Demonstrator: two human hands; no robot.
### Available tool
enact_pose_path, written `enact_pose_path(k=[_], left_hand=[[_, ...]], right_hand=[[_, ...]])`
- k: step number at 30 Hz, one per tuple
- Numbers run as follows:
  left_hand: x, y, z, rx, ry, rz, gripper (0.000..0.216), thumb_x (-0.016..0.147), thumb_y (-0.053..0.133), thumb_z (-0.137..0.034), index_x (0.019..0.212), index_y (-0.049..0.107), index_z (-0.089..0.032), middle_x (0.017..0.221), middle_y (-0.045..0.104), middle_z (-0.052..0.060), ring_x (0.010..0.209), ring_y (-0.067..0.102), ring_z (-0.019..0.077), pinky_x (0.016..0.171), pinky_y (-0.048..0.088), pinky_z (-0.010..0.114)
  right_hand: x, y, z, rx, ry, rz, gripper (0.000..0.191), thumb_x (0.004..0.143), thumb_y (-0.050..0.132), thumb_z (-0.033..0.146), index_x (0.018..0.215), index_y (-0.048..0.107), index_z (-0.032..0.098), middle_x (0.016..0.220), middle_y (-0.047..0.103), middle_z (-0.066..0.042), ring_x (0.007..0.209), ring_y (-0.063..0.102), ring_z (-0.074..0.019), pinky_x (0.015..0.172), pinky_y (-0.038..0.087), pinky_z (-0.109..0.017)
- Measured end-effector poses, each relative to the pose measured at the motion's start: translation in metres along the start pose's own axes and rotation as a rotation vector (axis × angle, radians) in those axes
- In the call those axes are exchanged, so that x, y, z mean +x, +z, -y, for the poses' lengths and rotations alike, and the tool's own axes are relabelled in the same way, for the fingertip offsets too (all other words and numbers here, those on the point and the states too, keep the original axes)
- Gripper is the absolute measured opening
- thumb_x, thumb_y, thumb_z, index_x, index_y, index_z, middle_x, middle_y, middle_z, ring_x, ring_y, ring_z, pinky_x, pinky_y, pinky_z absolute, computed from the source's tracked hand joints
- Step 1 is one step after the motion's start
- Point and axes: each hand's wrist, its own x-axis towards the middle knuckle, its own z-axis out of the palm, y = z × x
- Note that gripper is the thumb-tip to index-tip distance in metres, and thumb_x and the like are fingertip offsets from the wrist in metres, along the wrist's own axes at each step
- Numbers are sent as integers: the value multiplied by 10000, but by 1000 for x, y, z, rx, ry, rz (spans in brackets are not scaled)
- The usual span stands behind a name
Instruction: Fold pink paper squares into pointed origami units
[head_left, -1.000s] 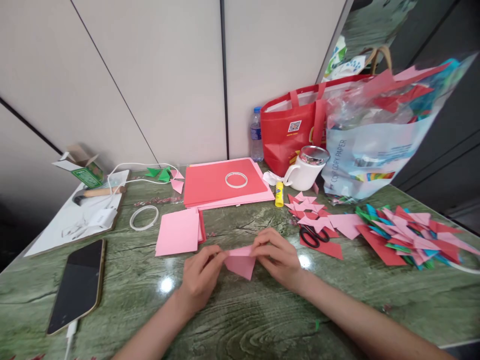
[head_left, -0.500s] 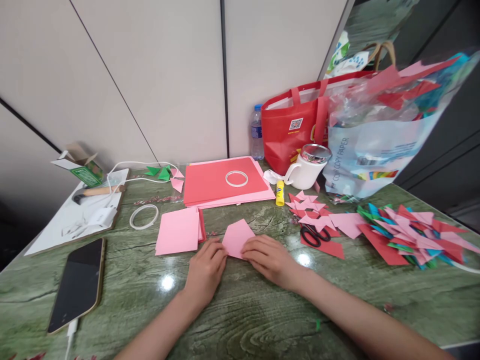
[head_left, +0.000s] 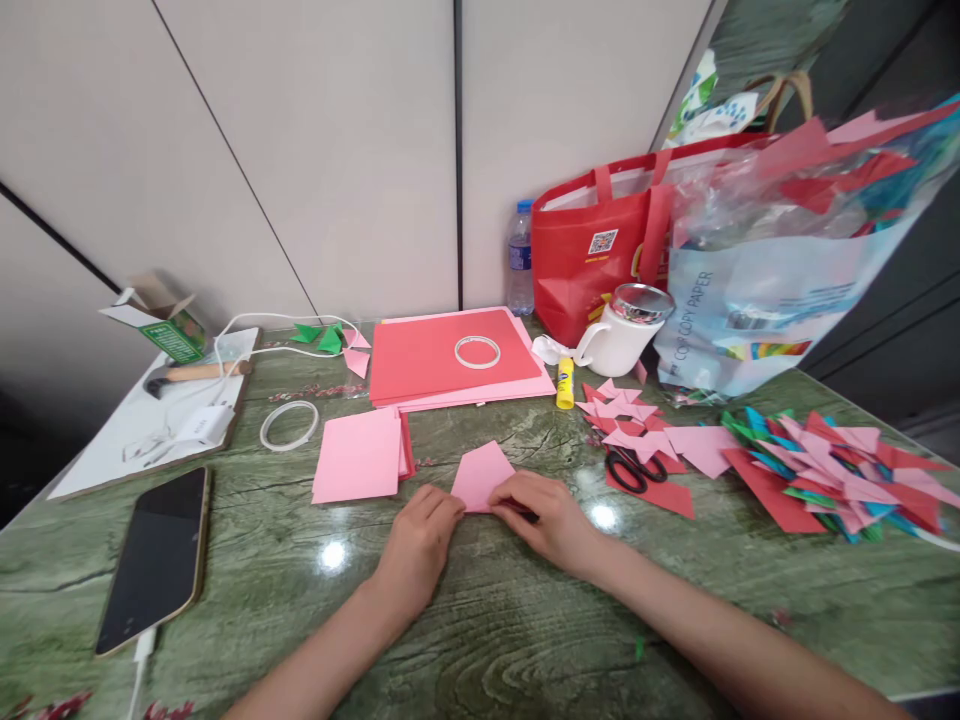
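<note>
A pink folded paper (head_left: 482,475) with a pointed top lies on the green wood-grain table between my two hands. At its lower left corner, my left hand (head_left: 421,535) pinches the near edge with closed fingers. My right hand (head_left: 547,520) grips the lower right part of the same paper between thumb and curled fingers. Left of the hands sits a stack of pink square sheets (head_left: 357,455), with red sheets peeking out at its right side. Black-handled scissors (head_left: 634,470) rest on red paper to the right, partly under pink pieces.
Behind are red sheets (head_left: 427,358) with a tape ring (head_left: 477,351), a yellow glue stick (head_left: 565,384) and a white mug (head_left: 622,335). Folded paper pieces (head_left: 840,465) pile up at right before a plastic bag (head_left: 750,290). A phone (head_left: 157,555) and another tape ring (head_left: 289,426) lie left.
My right fingers have curled in more at the paper's lower right edge. My left hand keeps its pinch at the lower left. The whole view has shifted slightly.
</note>
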Motion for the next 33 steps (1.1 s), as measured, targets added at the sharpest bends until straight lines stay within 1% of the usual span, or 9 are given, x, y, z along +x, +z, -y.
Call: enact_pose_path(k=[3,7,11,13,15,18,20,26,33], left_hand=[[3,-3,-1,-74,-122,-52,127,845,503,-157,781,611,-176,686,624,18,656,577,149,576,482,257],[7,-6,-4,-138,-326,-32,81,781,581,-160,722,634,-173,643,631,-7,558,566,117,510,458,221],[8,-6,-4,-170,-413,-28,63,759,606,-164,711,647,-166,610,621,-16,514,547,105,482,453,210],[6,-7,-5,-141,-356,-38,80,780,588,-160,722,643,-163,622,624,-6,545,559,116,505,476,223],[1,-8,-9,-43,-176,-31,117,820,529,-137,778,637,-150,706,653,38,667,595,155,601,517,274],[-9,-9,-23,185,165,53,228,850,404,-76,942,612,-98,993,660,155,986,578,257,807,507,401],[-16,-6,-34,327,266,114,285,846,354,-45,1018,581,-63,1114,618,202,1111,527,288,861,483,423],[-27,8,-54,643,199,215,281,850,421,-118,1073,559,-19,1140,613,207,1138,528,280,944,431,411],[-24,8,-53,665,175,152,260,843,453,-139,1026,586,-11,1098,626,233,1088,557,323,880,471,431]], right_hand=[[1,0,1,4,43,9,121,873,478,177,864,599,188,791,640,-37,713,585,-133,639,455,-237],[1,1,1,6,96,25,108,866,499,198,878,607,190,810,638,-39,730,583,-140,652,449,-242],[1,1,-1,-5,189,12,86,839,553,248,855,614,189,757,639,-24,681,568,-142,622,428,-246],[4,0,-2,14,239,29,92,828,569,264,807,617,189,697,624,-6,616,550,-127,571,405,-229],[8,-2,-2,35,277,53,106,818,581,274,767,616,188,653,610,11,573,533,-116,539,382,-218],[12,-3,-3,57,314,84,96,804,596,259,746,616,185,635,611,24,547,518,-105,519,360,-208],[14,-4,-3,75,331,105,79,794,607,244,746,620,183,635,617,26,541,516,-101,514,354,-203],[17,-6,-3,72,337,169,100,808,593,241,840,674,191,750,670,-7,632,568,-119,594,397,-216],[19,-6,-8,103,331,205,144,815,587,251,889,706,217,800,691,-20,668,597,-131,621,419,-226]])
